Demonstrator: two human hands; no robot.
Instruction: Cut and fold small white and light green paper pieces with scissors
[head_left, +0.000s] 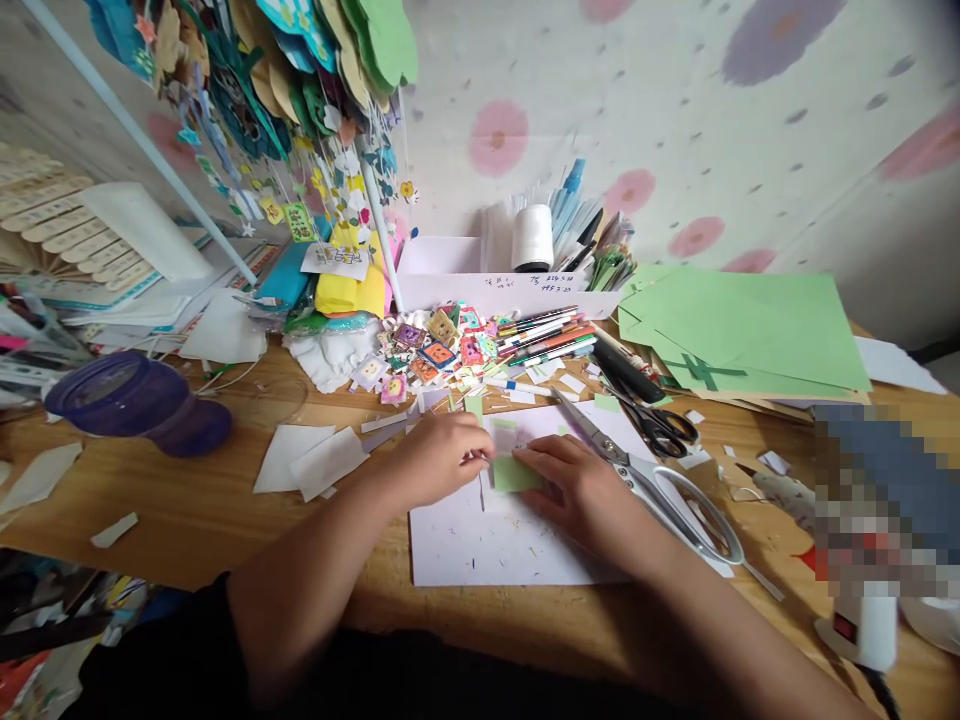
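My left hand point(439, 455) and my right hand point(581, 490) meet over a small light green paper piece point(511, 474) lying on a white sheet point(487, 540) on the wooden table point(210, 520). The fingers of both hands are curled and pinch the edges of the green piece. A large pair of silver scissors point(652, 480) lies just right of my right hand.
Black-handled scissors point(660, 425), a stack of green paper point(750, 330), coloured pens point(547, 335), small picture squares point(431, 355), a white box point(495, 275), a purple jar point(131, 400), white paper scraps point(307, 455) and hanging paper ornaments point(285, 90) surround the sheet. A glue gun point(862, 625) lies at the right.
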